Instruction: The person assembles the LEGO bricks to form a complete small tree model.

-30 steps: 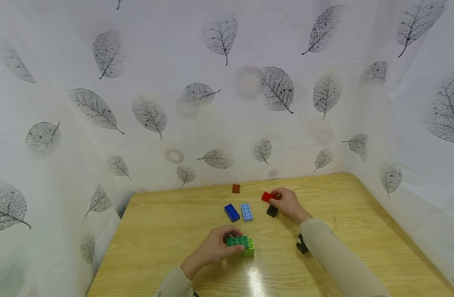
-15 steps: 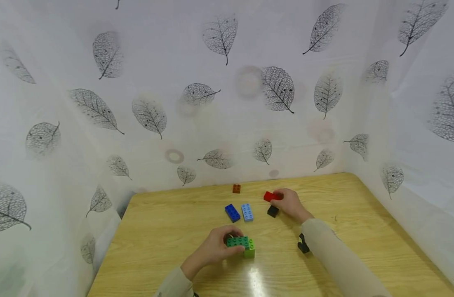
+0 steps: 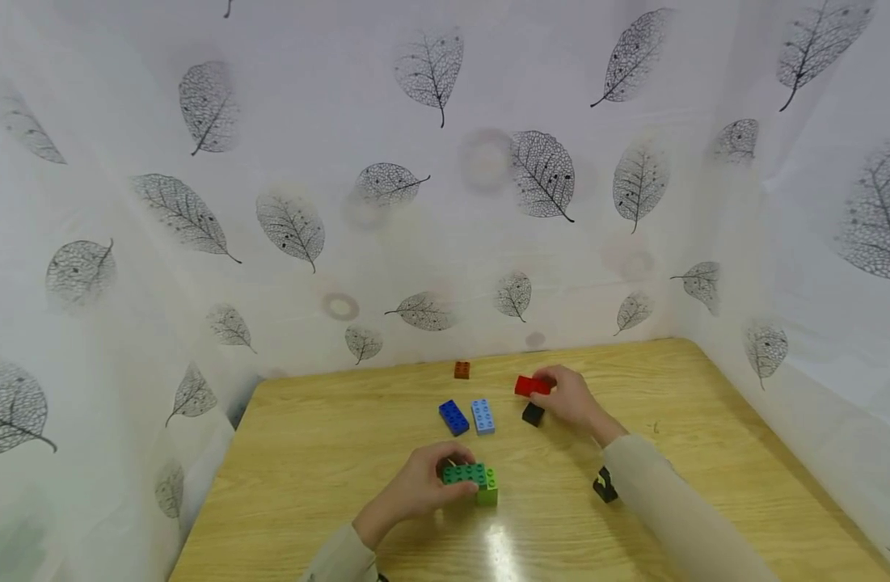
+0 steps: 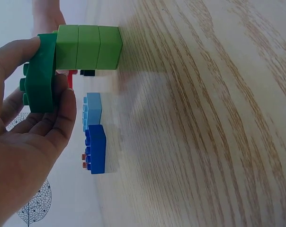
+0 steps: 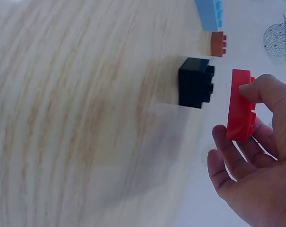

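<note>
My left hand (image 3: 423, 482) grips a dark green toy brick (image 4: 42, 71) between thumb and fingers. That brick is joined at one end to the top of a light green brick stack (image 4: 88, 47), which stands upright on the table. My right hand (image 3: 567, 394) pinches a red toy brick (image 5: 239, 105) by its long sides, thumb nearest the right wrist camera. The red brick is held off the tabletop, above and beside a black brick (image 5: 192, 82). Part of the dark green brick is hidden behind the left fingers and thumb in the head view.
A dark blue brick (image 3: 454, 417) and a light blue brick (image 3: 482, 416) lie side by side mid-table. Farther back is a small orange-brown brick (image 3: 462, 370). The wooden table (image 3: 306, 453) meets a leaf-patterned curtain (image 3: 445, 242) at its back and sides.
My right wrist and sleeve have shifted slightly to the right, and a little more of the red brick shows. The left hand and green bricks have stayed in place.
</note>
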Demonstrator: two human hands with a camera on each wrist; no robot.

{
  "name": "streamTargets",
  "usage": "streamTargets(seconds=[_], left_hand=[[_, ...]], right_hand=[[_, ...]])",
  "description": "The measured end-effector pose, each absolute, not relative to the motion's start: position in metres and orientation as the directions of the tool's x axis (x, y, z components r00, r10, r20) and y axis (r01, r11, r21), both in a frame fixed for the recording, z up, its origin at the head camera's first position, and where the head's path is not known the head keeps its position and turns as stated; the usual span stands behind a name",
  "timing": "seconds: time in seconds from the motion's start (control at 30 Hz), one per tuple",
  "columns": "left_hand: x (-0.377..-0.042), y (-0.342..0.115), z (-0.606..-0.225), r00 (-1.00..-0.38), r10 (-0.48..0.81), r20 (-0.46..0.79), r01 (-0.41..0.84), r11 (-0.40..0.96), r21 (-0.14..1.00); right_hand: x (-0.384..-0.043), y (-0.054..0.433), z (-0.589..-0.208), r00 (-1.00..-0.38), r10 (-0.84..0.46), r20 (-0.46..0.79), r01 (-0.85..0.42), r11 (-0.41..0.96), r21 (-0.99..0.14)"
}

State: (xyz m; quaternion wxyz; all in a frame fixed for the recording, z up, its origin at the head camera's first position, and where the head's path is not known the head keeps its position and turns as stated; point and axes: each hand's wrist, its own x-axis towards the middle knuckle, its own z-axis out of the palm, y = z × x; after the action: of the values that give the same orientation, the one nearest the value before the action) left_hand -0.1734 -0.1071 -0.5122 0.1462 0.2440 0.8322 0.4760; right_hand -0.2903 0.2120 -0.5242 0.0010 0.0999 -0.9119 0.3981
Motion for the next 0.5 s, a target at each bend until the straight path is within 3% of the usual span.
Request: streamTargets(seconds=[0.5], left_hand=[[-0.173,-0.108,-0.512,-0.843,0.538,-0.016,0.264,0.439,0.859]], right_hand=[[-0.253,0.195,-0.499,-0.917,-0.365,0.162,-0.369,0.619,-0.693]])
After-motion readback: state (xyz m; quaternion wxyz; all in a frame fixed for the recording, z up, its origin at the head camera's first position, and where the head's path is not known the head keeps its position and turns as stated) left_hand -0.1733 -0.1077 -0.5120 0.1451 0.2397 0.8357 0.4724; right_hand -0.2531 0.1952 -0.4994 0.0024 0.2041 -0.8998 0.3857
